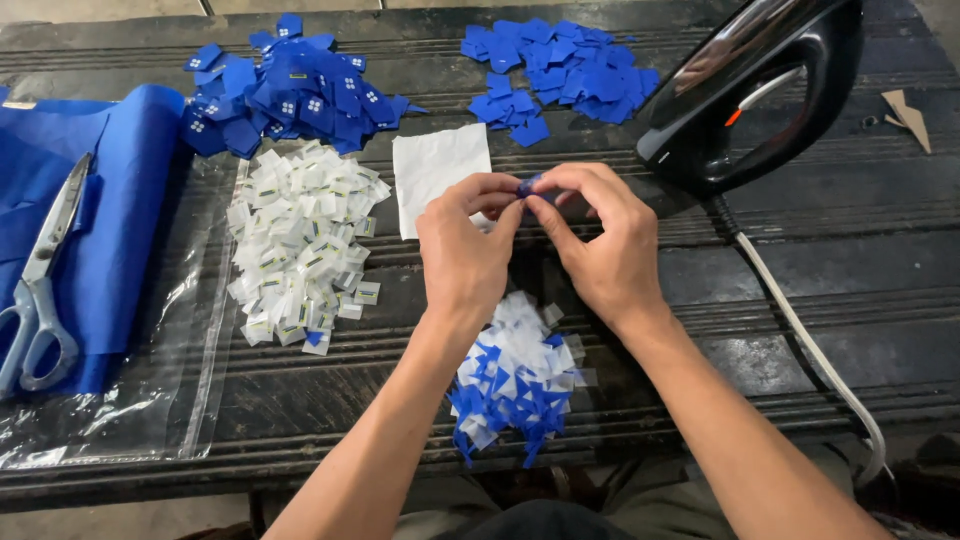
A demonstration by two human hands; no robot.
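Small blue tag (528,186) pinched between fingertips of left hand (466,250) and right hand (600,245), both closed on it equally, above the table (800,260). Finished pile (515,380) lies directly below, toward the person.

Glossy black plastic iron (745,90), matt blue cloth (110,200), shiny metal scissors (40,275), rough dark wooden table (850,250), clear crinkled plastic bag (150,390)

Dark, worn plank table (860,250); pale concrete floor (120,515) beneath; even daylight.
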